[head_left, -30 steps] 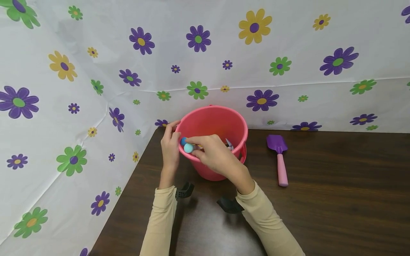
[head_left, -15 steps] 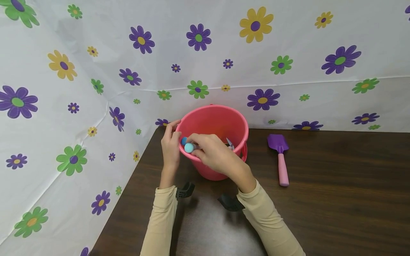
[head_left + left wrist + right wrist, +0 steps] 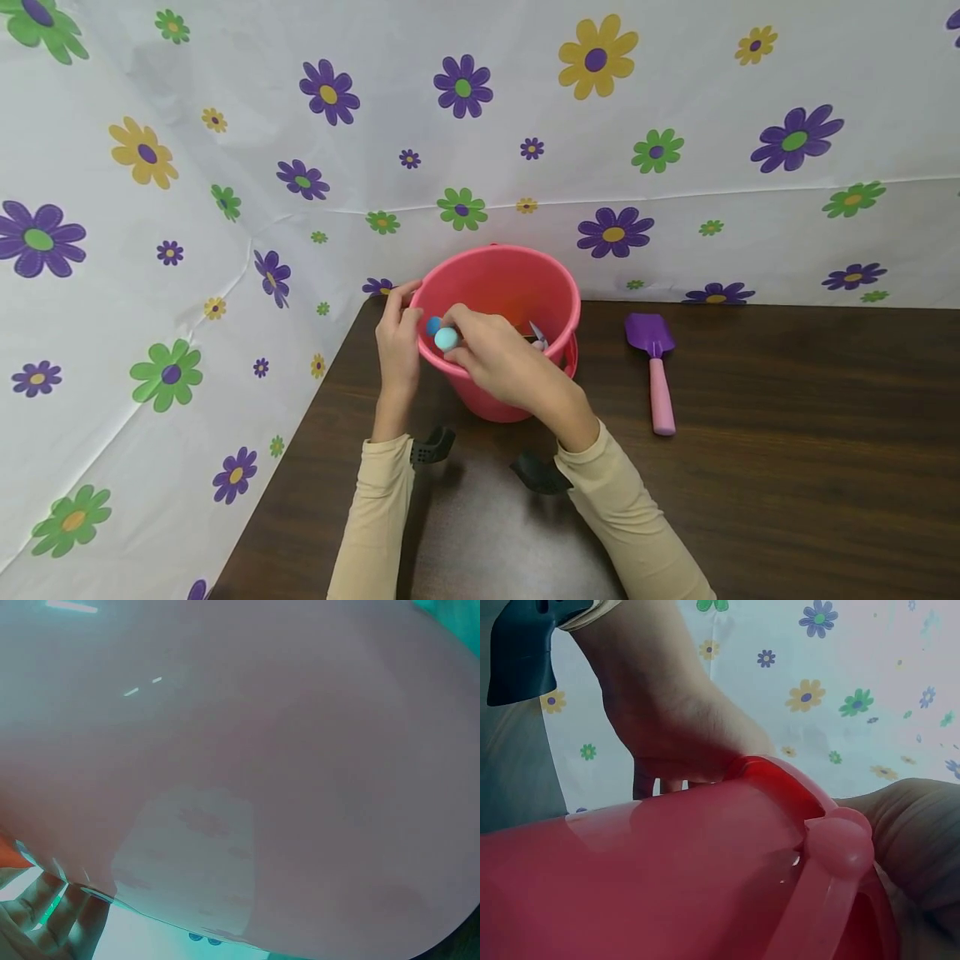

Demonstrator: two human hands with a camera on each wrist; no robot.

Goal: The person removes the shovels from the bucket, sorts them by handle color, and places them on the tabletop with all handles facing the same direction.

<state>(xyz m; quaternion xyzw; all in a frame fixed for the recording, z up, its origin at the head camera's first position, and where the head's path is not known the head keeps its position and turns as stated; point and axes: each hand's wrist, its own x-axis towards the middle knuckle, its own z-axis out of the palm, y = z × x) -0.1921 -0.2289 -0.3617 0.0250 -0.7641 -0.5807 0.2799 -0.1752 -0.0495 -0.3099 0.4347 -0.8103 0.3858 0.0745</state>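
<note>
A pink bucket [image 3: 487, 398] stands upright on the table in the head view. My left hand [image 3: 399, 346] grips its left rim; in the left wrist view the bucket's wall [image 3: 285, 750] fills most of the picture, with fingers [image 3: 71, 919] at the lower left. My right hand [image 3: 498, 354] reaches over the near rim and pinches a rod-like thing with a round light-blue end [image 3: 447, 339]; the rest of it is hidden. Beside that, a darker blue end [image 3: 434, 326] shows inside the bucket. A grey pointed piece [image 3: 537, 332] lies in the bucket's right side.
A toy shovel with a purple blade [image 3: 651, 333] and pink handle lies right of the bucket on the dark wooden table [image 3: 787, 433]. A flowered white sheet [image 3: 525, 100] hangs behind and to the left. The bucket's handle [image 3: 817, 900] hangs down its side.
My right hand has shifted slightly, and the light-blue end has moved a little up and right, away from the rim. My left hand stays on the rim.
</note>
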